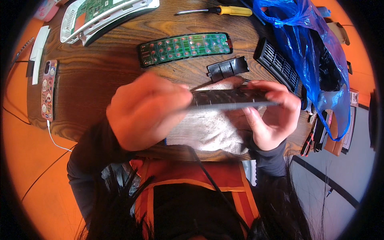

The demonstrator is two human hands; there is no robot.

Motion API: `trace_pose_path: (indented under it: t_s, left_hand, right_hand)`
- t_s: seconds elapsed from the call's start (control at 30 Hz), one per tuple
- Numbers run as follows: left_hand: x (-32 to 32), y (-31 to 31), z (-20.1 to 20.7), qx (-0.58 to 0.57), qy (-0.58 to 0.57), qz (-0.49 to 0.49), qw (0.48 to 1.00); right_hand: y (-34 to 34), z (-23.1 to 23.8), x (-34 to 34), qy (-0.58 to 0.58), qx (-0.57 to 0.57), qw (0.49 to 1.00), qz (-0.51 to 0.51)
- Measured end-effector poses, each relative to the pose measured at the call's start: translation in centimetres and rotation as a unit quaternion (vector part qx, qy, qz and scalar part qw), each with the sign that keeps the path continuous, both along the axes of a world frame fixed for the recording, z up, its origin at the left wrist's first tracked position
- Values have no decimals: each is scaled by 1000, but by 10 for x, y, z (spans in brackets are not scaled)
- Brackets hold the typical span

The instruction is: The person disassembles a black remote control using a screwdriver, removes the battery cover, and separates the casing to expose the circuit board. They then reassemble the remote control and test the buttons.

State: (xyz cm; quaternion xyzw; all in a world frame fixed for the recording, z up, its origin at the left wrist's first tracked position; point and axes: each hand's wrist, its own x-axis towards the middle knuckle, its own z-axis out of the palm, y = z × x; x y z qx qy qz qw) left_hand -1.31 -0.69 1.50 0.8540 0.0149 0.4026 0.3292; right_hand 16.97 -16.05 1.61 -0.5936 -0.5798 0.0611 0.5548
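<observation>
Over a whitish cloth (212,134), I hold a long black plastic casing half (230,100) edge-on in the air. My right hand (276,116) grips its right end, thumb below and fingers above. At the other end, my left hand (150,110) is closed and somewhat blurred, its fingertips at the casing's edge. Just beyond lies a small black plastic cover (228,69). Farther back, a green circuit board (186,48) with rows of round contacts sits in a long, dark, shallow shell.
A yellow-handled screwdriver (234,11) lies at the back. At far left is a white housing with a green board (94,12); a phone (49,90) with its cable lies on the left. A slotted black case (278,62) and a blue plastic bag (296,36) are on the right.
</observation>
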Motion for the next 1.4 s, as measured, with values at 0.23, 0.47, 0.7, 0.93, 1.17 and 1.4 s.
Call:
trace_pose_path:
  t_s: [0.23, 0.47, 0.7, 0.93, 1.17, 1.4]
  left_hand:
    - [-9, -3, -1, 235, -88, -19, 968]
    - [-12, 0, 2, 234, -75, -40, 969]
    - [4, -3, -2, -130, 83, 31, 988]
    - [6, 1, 6, -491, 211, 9, 845]
    - [6, 9, 9, -602, 241, -102, 754]
    - [9, 9, 10, -720, 242, -203, 617]
  right_hand:
    - [-7, 0, 4, -87, 83, 993, 16]
    - [-13, 2, 0, -65, 81, 995, 9]
    - [-6, 11, 3, -11, -69, 995, -64]
    - [-3, 14, -1, 380, -164, 910, -19]
    - [-9, 11, 0, 436, -68, 895, 57]
    - [-8, 2, -15, 422, 41, 897, 129]
